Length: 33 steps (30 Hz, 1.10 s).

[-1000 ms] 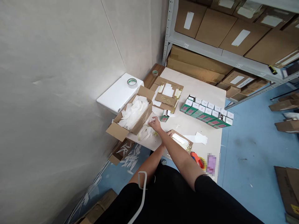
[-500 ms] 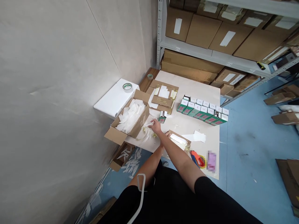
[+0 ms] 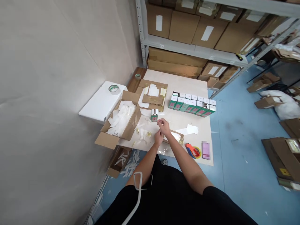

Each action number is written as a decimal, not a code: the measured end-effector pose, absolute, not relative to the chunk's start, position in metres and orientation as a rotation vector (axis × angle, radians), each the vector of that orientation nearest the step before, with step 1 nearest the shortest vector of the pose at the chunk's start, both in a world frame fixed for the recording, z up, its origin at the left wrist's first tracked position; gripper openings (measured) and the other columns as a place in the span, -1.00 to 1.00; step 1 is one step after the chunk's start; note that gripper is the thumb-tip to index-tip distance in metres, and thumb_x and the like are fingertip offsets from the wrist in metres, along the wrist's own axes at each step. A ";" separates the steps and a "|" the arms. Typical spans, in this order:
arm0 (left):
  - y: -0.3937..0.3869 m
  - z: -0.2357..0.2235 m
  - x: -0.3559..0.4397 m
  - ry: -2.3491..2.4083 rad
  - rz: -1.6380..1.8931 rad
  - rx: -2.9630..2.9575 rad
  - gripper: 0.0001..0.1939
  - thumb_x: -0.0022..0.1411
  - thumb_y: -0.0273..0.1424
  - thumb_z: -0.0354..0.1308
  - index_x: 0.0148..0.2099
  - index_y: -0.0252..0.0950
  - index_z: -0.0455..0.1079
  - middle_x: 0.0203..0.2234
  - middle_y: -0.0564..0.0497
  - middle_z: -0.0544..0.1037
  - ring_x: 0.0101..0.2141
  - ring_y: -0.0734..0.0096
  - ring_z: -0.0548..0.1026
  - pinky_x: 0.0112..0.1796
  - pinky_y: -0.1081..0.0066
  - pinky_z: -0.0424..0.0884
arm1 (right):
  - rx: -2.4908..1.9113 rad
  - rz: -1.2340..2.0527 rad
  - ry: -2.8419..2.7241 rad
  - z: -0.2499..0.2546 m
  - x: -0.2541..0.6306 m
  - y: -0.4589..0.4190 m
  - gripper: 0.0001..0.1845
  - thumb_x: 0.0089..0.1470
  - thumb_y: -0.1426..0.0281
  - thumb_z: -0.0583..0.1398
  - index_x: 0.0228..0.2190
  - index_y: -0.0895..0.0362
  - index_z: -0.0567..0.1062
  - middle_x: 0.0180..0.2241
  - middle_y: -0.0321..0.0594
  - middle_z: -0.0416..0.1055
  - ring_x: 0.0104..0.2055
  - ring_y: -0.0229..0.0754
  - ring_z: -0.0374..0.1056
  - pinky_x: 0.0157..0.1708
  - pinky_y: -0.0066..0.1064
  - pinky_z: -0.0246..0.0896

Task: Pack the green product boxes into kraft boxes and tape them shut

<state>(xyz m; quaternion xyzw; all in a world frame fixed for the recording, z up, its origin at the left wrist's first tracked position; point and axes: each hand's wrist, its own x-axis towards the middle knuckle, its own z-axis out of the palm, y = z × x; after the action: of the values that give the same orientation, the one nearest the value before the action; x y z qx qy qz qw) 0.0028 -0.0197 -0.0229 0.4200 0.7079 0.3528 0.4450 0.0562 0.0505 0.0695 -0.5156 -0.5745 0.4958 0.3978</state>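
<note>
My left hand (image 3: 158, 137) is closed, fingers curled, at the left end of a small cardboard piece (image 3: 182, 139) with white labels and clear tape on it. Whether it grips the cardboard or something smaller, I cannot tell. Just above it, my right hand (image 3: 164, 127) is in a pinch, thumb and fingertips together; anything between them is too small to make out. Left of both hands lie crumpled scraps of clear and yellowish tape (image 3: 142, 134). A single small green-and-white box (image 3: 154, 116) stands just beyond the right fingertips.
Rows of green-and-white boxes (image 3: 192, 105) stand on the table. Left is an open carton (image 3: 131, 128) of white paper strips (image 3: 123, 117). Flattened cardboard (image 3: 153, 99) lies behind. Orange-handled scissors (image 3: 192, 150), a pinkish blurred item (image 3: 206, 150) and white paper slips (image 3: 191, 129) lie right.
My right hand has drawn back from the tape scraps, rightward to just above my left hand. The left hand stays by the cardboard's left end. The whole view has swung to the right.
</note>
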 end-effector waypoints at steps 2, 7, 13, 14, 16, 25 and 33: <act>-0.020 -0.024 0.002 1.759 0.917 1.087 -0.60 0.48 -0.29 0.03 0.24 -0.25 0.49 0.09 -0.15 0.62 0.14 0.09 0.53 0.17 0.21 0.39 | -1.458 1.105 -1.463 0.066 0.098 0.043 -0.76 0.09 0.20 0.15 -0.28 0.06 0.53 -0.34 -0.23 0.55 -0.24 -0.09 0.45 -0.14 -0.26 0.35; -0.017 -0.031 0.000 1.844 0.873 1.081 -0.49 0.48 -0.14 0.02 0.31 -0.24 0.44 0.18 -0.13 0.57 0.22 0.10 0.47 0.23 0.25 0.33 | -1.826 0.736 -1.347 0.034 0.199 0.005 -0.55 0.10 0.24 0.14 -0.01 0.12 0.53 0.01 0.00 0.53 0.09 0.07 0.38 0.12 -0.11 0.28; -0.014 -0.036 0.003 1.920 0.790 1.091 -0.44 0.50 -0.11 -0.05 0.36 -0.26 0.37 0.23 -0.15 0.52 0.25 0.08 0.44 0.26 0.18 0.30 | -2.073 1.157 -1.240 -0.015 0.247 -0.044 -0.30 0.09 0.15 0.26 0.23 0.10 0.41 0.09 0.03 0.51 -0.07 0.04 0.51 -0.02 -0.17 0.40; -0.014 -0.035 0.004 1.928 0.774 1.082 -0.43 0.50 -0.09 -0.04 0.37 -0.26 0.36 0.22 -0.16 0.53 0.24 0.06 0.44 0.25 0.17 0.30 | -2.048 1.183 -1.253 -0.020 0.246 -0.048 -0.29 0.10 0.16 0.26 0.25 0.09 0.39 0.10 0.01 0.52 -0.07 0.04 0.51 -0.01 -0.17 0.40; -0.014 -0.035 0.003 1.915 0.742 1.085 -0.40 0.46 -0.03 0.02 0.38 -0.24 0.33 0.20 -0.15 0.55 0.21 0.03 0.47 0.23 0.15 0.33 | -2.002 1.141 -1.258 -0.027 0.240 -0.052 -0.28 0.12 0.19 0.23 0.29 0.09 0.37 0.13 0.01 0.50 -0.02 0.06 0.50 0.05 -0.13 0.39; -0.017 -0.039 -0.016 1.987 0.712 1.121 -0.41 0.46 -0.07 0.04 0.39 -0.23 0.28 0.20 -0.14 0.54 0.19 0.09 0.49 0.21 0.20 0.37 | -1.848 1.018 -1.097 -0.026 0.254 -0.045 -0.36 0.19 0.18 0.15 0.25 0.13 0.41 0.28 0.01 0.37 0.21 0.03 0.37 0.13 -0.21 0.34; -0.021 -0.043 -0.028 2.051 0.747 1.176 -0.47 0.46 -0.09 0.00 0.31 -0.24 0.35 0.12 -0.14 0.58 0.13 0.10 0.52 0.17 0.21 0.41 | -2.323 0.946 -1.069 -0.067 0.348 -0.096 -0.70 -0.05 0.37 0.28 -0.22 0.19 0.62 -0.22 0.07 0.59 -0.11 0.13 0.49 -0.12 -0.20 0.35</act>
<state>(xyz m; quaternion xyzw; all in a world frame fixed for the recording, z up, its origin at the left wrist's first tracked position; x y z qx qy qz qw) -0.0284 -0.0205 -0.0428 0.4486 0.7823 0.2849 0.3250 0.3481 -0.0959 -0.0671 -0.8337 -0.3837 0.3395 0.2061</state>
